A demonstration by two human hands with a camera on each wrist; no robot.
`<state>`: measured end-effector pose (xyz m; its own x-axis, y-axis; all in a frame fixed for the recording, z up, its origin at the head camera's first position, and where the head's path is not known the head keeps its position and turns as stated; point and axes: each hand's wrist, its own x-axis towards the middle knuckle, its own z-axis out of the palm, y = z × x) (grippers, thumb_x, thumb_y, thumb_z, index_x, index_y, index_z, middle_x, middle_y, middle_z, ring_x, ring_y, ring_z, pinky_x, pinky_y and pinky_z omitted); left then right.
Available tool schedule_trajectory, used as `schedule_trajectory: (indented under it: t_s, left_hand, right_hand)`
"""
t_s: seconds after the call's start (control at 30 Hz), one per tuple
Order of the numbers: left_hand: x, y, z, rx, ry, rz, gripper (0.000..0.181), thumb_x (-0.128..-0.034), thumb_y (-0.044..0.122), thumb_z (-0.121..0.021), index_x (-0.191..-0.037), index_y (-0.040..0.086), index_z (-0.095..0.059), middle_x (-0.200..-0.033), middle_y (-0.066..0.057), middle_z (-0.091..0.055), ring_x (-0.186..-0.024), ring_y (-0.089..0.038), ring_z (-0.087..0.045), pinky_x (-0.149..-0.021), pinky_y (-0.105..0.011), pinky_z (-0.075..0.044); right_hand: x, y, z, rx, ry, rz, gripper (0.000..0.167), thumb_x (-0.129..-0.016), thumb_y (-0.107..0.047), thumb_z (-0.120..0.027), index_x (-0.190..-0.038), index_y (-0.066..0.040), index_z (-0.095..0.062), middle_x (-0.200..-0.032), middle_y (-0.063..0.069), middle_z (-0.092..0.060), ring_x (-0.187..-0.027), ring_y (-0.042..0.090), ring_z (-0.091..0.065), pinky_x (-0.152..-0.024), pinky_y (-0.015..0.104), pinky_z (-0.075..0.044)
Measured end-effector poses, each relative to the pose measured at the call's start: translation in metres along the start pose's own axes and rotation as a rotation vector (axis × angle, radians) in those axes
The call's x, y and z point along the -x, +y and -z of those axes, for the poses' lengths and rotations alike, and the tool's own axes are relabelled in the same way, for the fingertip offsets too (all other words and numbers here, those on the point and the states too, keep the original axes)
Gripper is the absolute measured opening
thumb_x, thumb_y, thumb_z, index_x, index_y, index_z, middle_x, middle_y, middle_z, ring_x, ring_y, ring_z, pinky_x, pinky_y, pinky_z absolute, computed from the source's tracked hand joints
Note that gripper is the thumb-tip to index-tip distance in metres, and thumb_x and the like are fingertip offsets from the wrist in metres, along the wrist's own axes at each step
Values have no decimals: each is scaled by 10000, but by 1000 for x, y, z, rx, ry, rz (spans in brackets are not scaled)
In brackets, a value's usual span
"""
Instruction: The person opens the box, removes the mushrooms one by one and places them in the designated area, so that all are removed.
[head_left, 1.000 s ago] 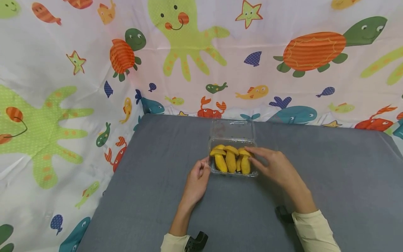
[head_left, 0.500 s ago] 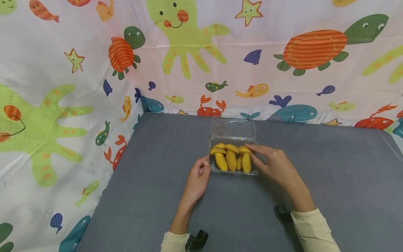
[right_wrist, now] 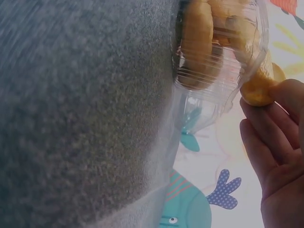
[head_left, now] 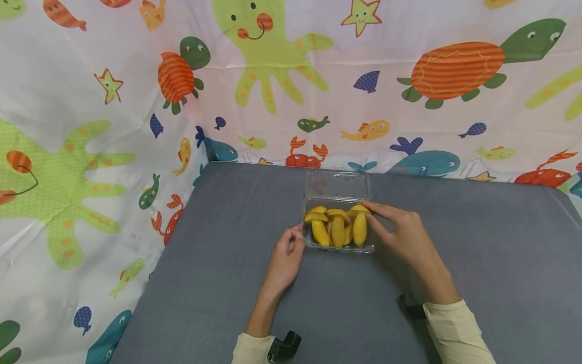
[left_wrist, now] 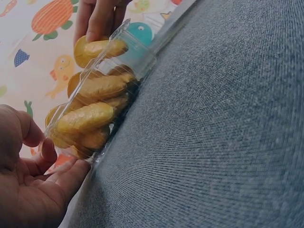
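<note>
A clear plastic clamshell box (head_left: 336,249) lies on the table with its lid (head_left: 338,183) folded back. Several yellow mushrooms fill it, caps toward the lid. My left hand (head_left: 283,262) pinches the box's left edge between thumb and fingers. With thumb and fingertips, my right hand (head_left: 409,240) pinches the cap of the rightmost mushroom (head_left: 360,230). In the left wrist view that mushroom (left_wrist: 97,50) sits higher than the others, partly above the rim. The right wrist view has its cap (right_wrist: 258,90) at the rim, held in the fingers.
Grey cloth covers the table (head_left: 218,217). Behind and to the left hangs a white curtain (head_left: 282,126) printed with sea animals, meeting the table's back edge just beyond the lid. A black wrist camera (head_left: 284,347) sits at the left cuff.
My right hand has shifted slightly right and away from me, the rightmost mushroom moving with it. Another mushroom behind shows more between the front ones. My left hand keeps its grip on the box.
</note>
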<state>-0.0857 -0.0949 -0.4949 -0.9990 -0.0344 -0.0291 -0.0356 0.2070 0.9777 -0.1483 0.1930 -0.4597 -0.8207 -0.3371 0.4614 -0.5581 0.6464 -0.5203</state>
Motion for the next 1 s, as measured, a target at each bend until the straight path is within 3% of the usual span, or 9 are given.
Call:
schedule_trajectory:
  t_s: [0.37, 0.47, 0.57, 0.67, 0.77, 0.87, 1.0]
  left_hand:
    - [-1, 0, 0, -6, 7, -2, 182, -1104, 159, -524, -1072, 5, -616, -1527, -72, -590, -1403, -249, -551, -1129, -513, -442]
    - [0, 1, 0, -11, 7, 3, 190, -1102, 165, -527, -1080, 0, -618, -1528, -69, -590, -1398, -243, -556, -1125, -502, -449]
    - [0, 0, 0, -13, 6, 0, 193, -1102, 167, -525, -1082, -2, -617, -1527, -79, -591, -1397, -252, -557, -1126, -506, -450]
    - [0, -1, 0, -14, 3, 1, 194, -1103, 171, -525, -1084, 2, -620, -1525, -80, -592, -1398, -256, -556, -1125, -514, -450]
    - [1, -1, 0, -17, 2, 5, 190, -1102, 175, -527, -1080, 12, -622, -1527, -72, -591, -1399, -250, -553, -1120, -515, -450]
    - [0, -1, 0, -14, 4, -5, 182, -1101, 163, -525, -1072, 10, -622, -1528, -83, -590, -1401, -258, -550, -1114, -519, -448]
    - [-1, -2, 1, -20, 6, -16, 183, -1100, 157, -525, -1063, 6, -623, -1522, -89, -594, -1393, -252, -555, -1071, -494, -460]
  right_hand:
    - [1, 4, 6, -16, 62, -7, 461, -932, -35, -801, -1372, -146, -722, -1271, 62, -756, -1148, 300, -726, -918, 426, -562]
    - [2, 5, 7, -19, 86, -6, 449, -940, -28, -790, -1367, -151, -727, -1263, 52, -759, -1134, 291, -730, -942, 253, -545]
    - [1, 5, 8, -36, 108, -11, 446, -945, -4, -775, -1365, -144, -727, -1256, 62, -760, -1124, 289, -729, -956, 86, -454]
    - [2, 5, 10, -51, 131, -31, 460, -938, 26, -770, -1366, -136, -724, -1236, 79, -767, -1101, 290, -732, -939, 31, -401]
    - [1, 3, 12, -46, 156, -62, 461, -946, 19, -763, -1371, -154, -723, -1201, 83, -778, -1054, 261, -745, -837, 15, -424]
    - [1, 3, 14, -29, 185, -90, 445, -966, -4, -749, -1375, -178, -722, -1169, 91, -786, -889, 190, -751, -620, 68, -396]
    - [0, 3, 17, -11, 224, -138, 414, -984, -33, -738, -1367, -190, -728, -1154, 112, -787, -547, 87, -537, -455, 163, -306]
